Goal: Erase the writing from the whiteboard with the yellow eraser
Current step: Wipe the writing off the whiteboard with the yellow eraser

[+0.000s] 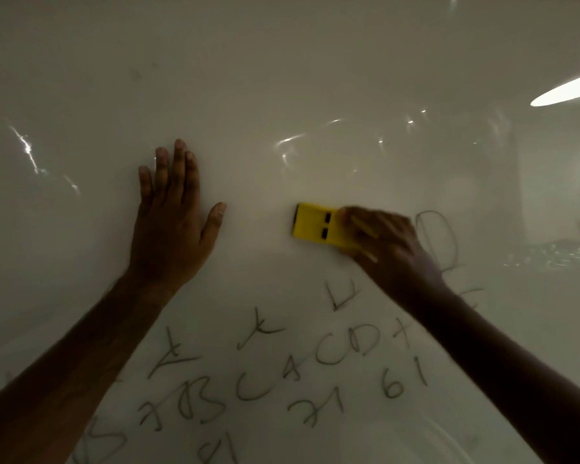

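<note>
A glossy whiteboard [282,78] fills the whole head view. My right hand [387,242] grips the right end of the yellow eraser [313,224] and presses it flat against the board, right of centre. My left hand [173,222] lies flat on the board, fingers spread, to the left of the eraser with a gap between them. Dark handwritten letters and numbers [272,380] cover the lower middle of the board, below both hands. A drawn loop [437,239] shows just right of my right hand.
A bright light reflection [565,90] glares at the upper right of the board, and smaller glints [27,149] streak the left. The upper half of the board bears no writing.
</note>
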